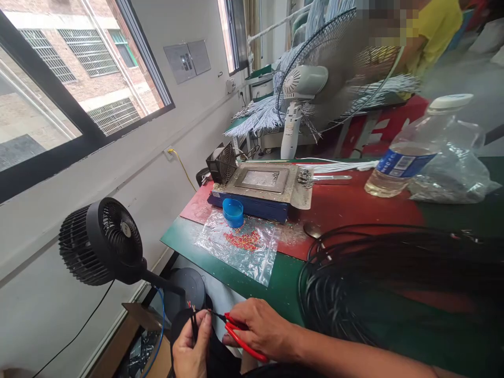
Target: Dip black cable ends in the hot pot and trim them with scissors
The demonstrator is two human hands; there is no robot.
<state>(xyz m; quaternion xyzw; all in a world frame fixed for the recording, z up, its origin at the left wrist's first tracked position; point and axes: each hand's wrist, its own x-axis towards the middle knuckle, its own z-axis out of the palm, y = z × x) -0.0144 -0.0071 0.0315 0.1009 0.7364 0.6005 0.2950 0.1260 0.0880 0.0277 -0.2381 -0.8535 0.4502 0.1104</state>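
Observation:
My left hand (192, 347) is closed around black cables (194, 324) whose stripped ends show thin coloured wires above the fingers. My right hand (264, 328) grips red-handled pliers or cutters (247, 342). Their dark jaws point left and reach the wire tips beside my left thumb; whether the jaws touch a wire is too small to tell. To the right on the table lies a large coil of black cable (334, 294). Ahead of my hands, a clear plastic bag (260, 265) lies flat, with small red and yellow bits (246, 240) scattered on it.
A blue cup (233, 212) stands by a solder-pot-like device (252, 205) with a small fan (222, 164). At right are a water bottle (405, 157) and a filled plastic bag (452, 184). A black fan (118, 239) stands left; a larger fan (303, 84) and a person in yellow (435, 31) are behind.

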